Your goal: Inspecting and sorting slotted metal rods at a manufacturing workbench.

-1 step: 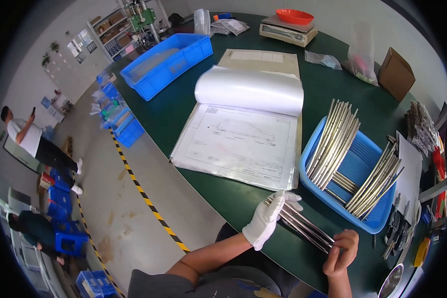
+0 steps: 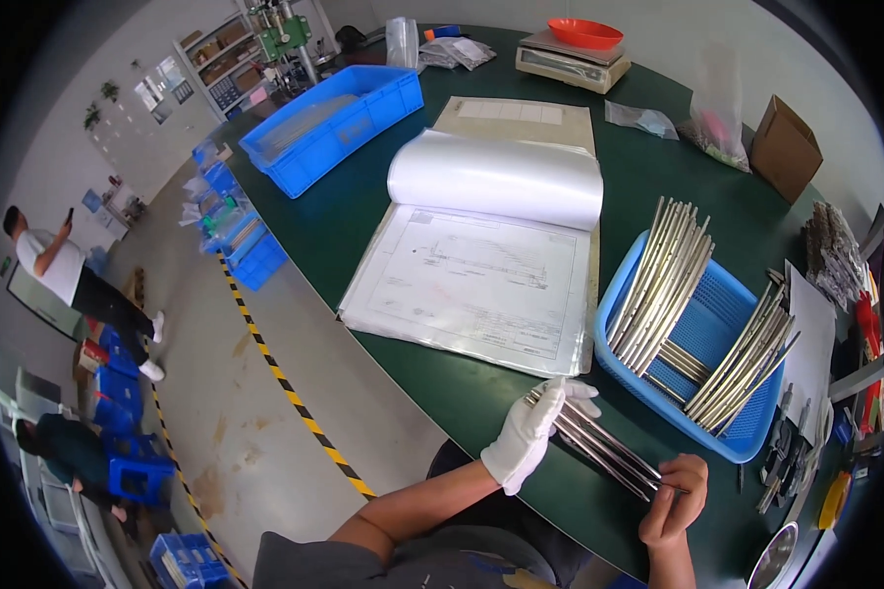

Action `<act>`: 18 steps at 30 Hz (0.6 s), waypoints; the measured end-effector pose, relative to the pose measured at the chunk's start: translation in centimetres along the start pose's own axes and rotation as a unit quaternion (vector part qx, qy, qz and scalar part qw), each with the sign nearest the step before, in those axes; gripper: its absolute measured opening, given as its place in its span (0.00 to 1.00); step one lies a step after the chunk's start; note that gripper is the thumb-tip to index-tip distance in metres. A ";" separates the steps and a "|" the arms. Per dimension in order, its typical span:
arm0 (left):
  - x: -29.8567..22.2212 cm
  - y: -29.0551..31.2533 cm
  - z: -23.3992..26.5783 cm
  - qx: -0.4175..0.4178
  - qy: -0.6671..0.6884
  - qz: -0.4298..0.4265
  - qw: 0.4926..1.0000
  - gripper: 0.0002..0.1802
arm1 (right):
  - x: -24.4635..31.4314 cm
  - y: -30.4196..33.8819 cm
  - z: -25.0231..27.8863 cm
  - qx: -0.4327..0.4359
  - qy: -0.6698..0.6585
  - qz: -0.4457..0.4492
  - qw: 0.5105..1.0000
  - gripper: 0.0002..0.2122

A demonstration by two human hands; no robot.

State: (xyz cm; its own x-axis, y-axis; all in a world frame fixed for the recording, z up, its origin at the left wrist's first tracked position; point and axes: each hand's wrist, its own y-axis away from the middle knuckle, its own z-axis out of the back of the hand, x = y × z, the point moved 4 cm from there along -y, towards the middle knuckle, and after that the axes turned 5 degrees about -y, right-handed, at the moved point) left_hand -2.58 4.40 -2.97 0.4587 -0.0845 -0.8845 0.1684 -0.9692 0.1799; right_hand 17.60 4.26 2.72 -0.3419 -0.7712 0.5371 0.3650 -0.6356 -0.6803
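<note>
Several thin metal rods (image 2: 609, 447) lie as a slanting bundle between my hands, low over the green table's near edge. My left hand (image 2: 532, 432), in a white glove, is closed round their upper-left ends. At the other ends, the bare fingers of my right hand (image 2: 676, 499) pinch the rods. Just beyond my right hand stands a blue plastic basket (image 2: 614, 368) with many more metal rods (image 2: 661, 285) in it, some leaning over its far rim and others along its right side.
An open folder of drawings (image 2: 481, 285) lies beyond my left hand. Farther back are a blue crate (image 2: 363, 128) and a scale (image 2: 570, 69) bearing a red dish (image 2: 585, 34). Hand tools (image 2: 786, 456) lie at the right. Two people are off to the left, one standing (image 2: 59, 265).
</note>
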 end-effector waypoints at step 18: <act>1.3 -0.3 -0.1 0.038 0.060 -0.007 0.997 0.24 | 0.0 1.1 -0.5 -0.007 -0.153 -0.076 0.985 0.17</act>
State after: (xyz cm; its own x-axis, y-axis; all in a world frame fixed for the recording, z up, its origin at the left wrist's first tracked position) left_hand -1.91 4.57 -4.11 0.5592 -0.0459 -0.8278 0.1116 -0.9852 0.1300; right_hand 17.55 3.54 1.71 -0.1132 -0.6433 0.7572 0.3171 -0.7456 -0.5861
